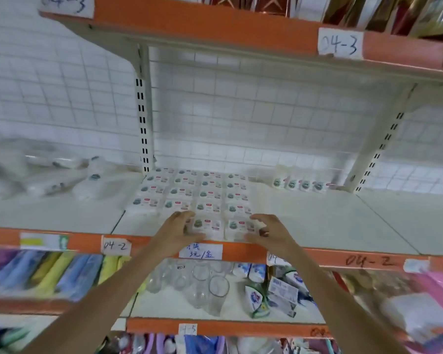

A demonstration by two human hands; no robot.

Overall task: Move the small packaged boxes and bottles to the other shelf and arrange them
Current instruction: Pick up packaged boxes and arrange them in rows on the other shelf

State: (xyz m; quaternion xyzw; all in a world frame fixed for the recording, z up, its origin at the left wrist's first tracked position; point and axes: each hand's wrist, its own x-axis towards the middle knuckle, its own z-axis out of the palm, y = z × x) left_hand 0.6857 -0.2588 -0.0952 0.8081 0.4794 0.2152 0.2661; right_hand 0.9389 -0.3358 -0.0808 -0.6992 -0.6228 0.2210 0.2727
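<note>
White boxes [205, 226], green/red labels, tidy grid.

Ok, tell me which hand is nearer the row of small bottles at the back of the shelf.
Right. The right hand lies below-left of the small bottles; the left hand is farther left, at the front boxes.

White shelves, orange edges

The shelf [304, 221] is off-white with an orange front strip [243, 251] bearing white labels [116, 246] in dark handwriting. The boxes [189, 198] at centre are white with teal and red marks; the bottles [299, 183] at right are white with teal emblems. The wall [241, 111] is white tile with grey lines. Lower left, cloths [49, 272] run purple, blue and yellow; lower centre, glasses [202, 284] are clear; upper right, packets [394, 14] are red and gold.
</note>
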